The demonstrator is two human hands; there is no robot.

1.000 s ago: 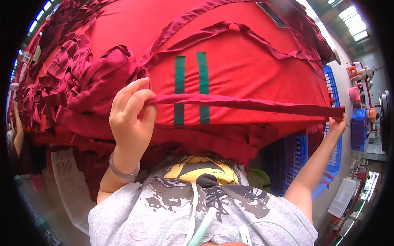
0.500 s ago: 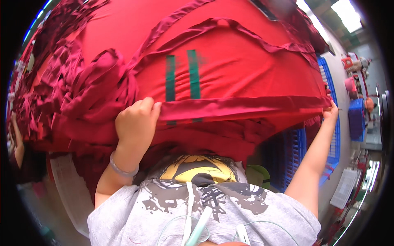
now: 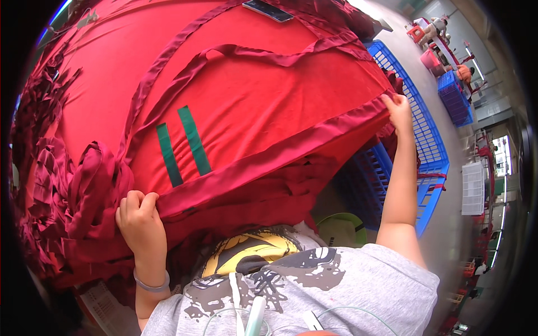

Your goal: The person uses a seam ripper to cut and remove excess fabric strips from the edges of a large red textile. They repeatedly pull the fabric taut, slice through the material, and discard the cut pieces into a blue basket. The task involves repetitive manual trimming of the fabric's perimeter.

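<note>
A long dark-red fabric strip (image 3: pixel 274 151) is stretched between my two hands along the near edge of a table covered in bright red cloth (image 3: pixel 269 92). My left hand (image 3: pixel 140 221) pinches the strip's left end, fingers curled, beside a heap of dark-red strips (image 3: pixel 92 190). At the far right corner my right hand (image 3: pixel 398 109) grips the other end between thumb and fingers. Two green tape strips (image 3: pixel 194 140) lie on the red cloth just beyond the strip. Another loose dark-red strip (image 3: pixel 252 53) curves across the cloth farther away.
A blue plastic crate (image 3: pixel 428 151) with dark-red fabric stands on the floor to the right. A phone (image 3: pixel 268 9) lies at the table's far side. A green round stool (image 3: pixel 342 229) is close to my right side. Farther right are blue crates (image 3: pixel 454 96) and other people.
My view has turned to the right, so the table appears tilted and shifted left. Both hands still hold the strip taut. More of the blue crate and the phone now shows.
</note>
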